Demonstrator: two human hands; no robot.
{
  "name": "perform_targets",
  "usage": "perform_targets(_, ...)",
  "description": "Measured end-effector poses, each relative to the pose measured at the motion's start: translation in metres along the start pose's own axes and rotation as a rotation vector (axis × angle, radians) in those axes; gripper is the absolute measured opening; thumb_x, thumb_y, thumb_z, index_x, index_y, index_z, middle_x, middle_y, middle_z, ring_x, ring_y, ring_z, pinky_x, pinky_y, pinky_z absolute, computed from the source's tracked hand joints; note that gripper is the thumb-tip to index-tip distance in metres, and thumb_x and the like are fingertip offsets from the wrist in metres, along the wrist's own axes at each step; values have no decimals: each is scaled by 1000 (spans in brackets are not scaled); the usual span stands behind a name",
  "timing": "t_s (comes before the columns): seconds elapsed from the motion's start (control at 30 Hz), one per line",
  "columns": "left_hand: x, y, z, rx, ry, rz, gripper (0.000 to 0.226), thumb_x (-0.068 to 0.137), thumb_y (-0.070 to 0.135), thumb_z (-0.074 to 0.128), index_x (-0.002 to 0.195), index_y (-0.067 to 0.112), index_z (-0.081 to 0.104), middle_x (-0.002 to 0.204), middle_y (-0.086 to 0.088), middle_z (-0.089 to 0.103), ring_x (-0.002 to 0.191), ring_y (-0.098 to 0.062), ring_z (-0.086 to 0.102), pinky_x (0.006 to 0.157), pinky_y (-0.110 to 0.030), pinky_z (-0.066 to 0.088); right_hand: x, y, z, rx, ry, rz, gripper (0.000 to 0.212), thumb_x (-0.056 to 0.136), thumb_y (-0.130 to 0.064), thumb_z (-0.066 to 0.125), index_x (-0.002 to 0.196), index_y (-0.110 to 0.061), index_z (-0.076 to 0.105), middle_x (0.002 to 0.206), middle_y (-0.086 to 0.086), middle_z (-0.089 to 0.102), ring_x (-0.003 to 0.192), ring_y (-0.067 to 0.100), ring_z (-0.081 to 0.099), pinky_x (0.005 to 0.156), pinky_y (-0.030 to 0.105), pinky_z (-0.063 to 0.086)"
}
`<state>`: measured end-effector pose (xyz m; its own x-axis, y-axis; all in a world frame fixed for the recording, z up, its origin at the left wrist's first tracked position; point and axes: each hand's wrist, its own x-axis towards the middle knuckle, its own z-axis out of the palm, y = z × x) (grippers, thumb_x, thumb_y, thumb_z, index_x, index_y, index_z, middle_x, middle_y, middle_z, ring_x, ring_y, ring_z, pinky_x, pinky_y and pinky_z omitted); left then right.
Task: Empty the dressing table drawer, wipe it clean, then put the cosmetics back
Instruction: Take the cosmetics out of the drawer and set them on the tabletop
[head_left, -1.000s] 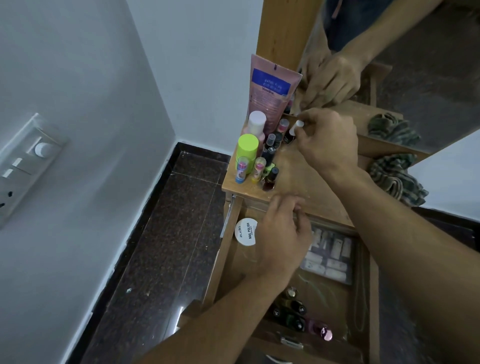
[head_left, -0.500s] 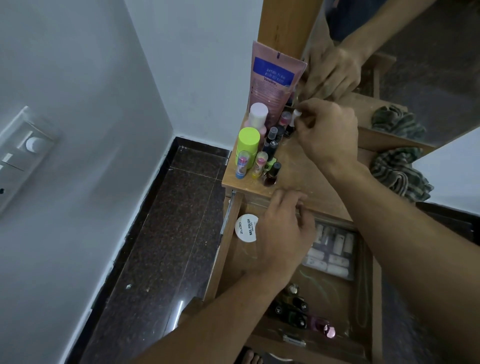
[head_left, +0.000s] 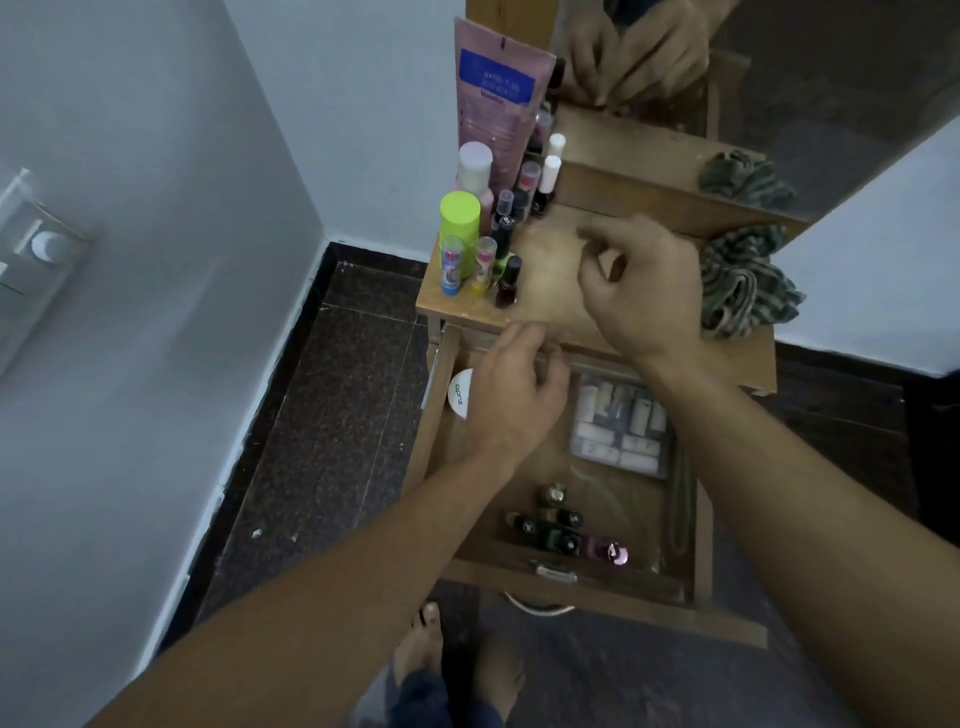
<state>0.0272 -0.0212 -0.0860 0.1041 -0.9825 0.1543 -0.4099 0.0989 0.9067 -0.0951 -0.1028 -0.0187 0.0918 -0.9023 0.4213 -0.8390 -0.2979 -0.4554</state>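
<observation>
Drawer (head_left: 623, 584) stands pulled out from under the table top (head_left: 550, 296), its front wall nearest, above a person's bare feet (head_left: 415, 649) on the dark floor. Just behind that wall, a cluster of small nail polish bottles (head_left: 558, 525) lies on the drawer floor, with a pink-capped bottle (head_left: 613, 553) at its right end. Farther in, on the right, sits a clear box (head_left: 618, 431) of pale pieces. At the far left corner is a white round jar (head_left: 458, 396), partly hidden by the left hand (head_left: 519, 400). That hand hovers over the far end of the drawer with its fingers curled by the table edge; whether they hold anything cannot be told. The right hand (head_left: 644, 280) is above the table top, fingers loosely bent, with nothing seen in them. On the left of the table top cosmetics stand crowded: two lip balm sticks (head_left: 451, 265), a dark bottle (head_left: 509, 283), a green-capped bottle (head_left: 460, 215), a white-capped bottle (head_left: 548, 179). A pink tube (head_left: 493, 98) stands tallest behind them. A striped cloth (head_left: 743, 280) lies bunched on the right. Farthest, a mirror (head_left: 810, 104) reflects both hands.
</observation>
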Motion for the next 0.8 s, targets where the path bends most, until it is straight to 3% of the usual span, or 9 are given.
perform_targets(0.1,-15,-7,-9,75,-16,13,17,93,12,58,104,16,70,100,5,65,78,-10,59,68,-28,50,-42,-4,-9,56,-83,16,24,85,-15,66,104,-19,79,95,-4,76,74,3,60,71,21,48)
perform_targets(0.2,-31,-10,-14,142,-77,-82,13,95,18,59,102,19,70,101,7,67,77,-6,57,71,-29,50,-77,-3,-14,4,-347,152,21,83,-22,66,98,-28,79,90,-8,75,82,15,69,74,30,56)
perform_targets(0.3,-43,-14,-17,234,-263,-243,16,97,25,57,105,21,71,93,8,70,80,-13,64,76,-31,53,-96,-2,-20,-84,-662,282,22,83,-27,63,99,-36,76,96,-9,75,98,20,69,83,40,58)
perform_targets(0.37,-50,-16,-19,307,-423,-327,19,96,25,57,108,23,71,81,8,67,83,-16,66,75,-29,51,-104,-3,-26,-135,-807,258,29,86,-22,61,106,-37,75,106,-7,74,111,22,65,92,41,55)
perform_targets(0.43,-57,-18,-20,348,-530,-363,20,96,24,57,112,26,70,91,8,71,90,-14,66,75,-23,44,-108,-2,-30,-166,-912,196,36,90,-16,59,115,-36,75,120,-5,71,121,23,60,97,38,51)
perform_targets(0.5,-61,-19,-21,349,-568,-382,20,97,24,57,112,28,69,103,8,72,96,-13,65,79,-21,42,-110,2,-29,-168,-989,148,39,89,-12,59,116,-36,75,126,-7,70,121,20,61,95,33,49)
perform_targets(0.6,-65,-19,-22,347,-571,-416,18,95,22,58,107,29,69,104,9,71,97,-12,64,82,-22,46,-116,10,-19,-191,-1091,93,43,83,-12,66,113,-41,74,126,-6,67,117,21,62,94,34,52)
perform_targets(0.8,-67,-25,-19,359,-576,-433,19,95,24,60,111,30,68,112,10,70,103,-10,61,87,-23,45,-123,16,-9,-184,-1143,-36,52,80,-11,72,112,-52,71,120,-10,63,112,17,58,84,29,44)
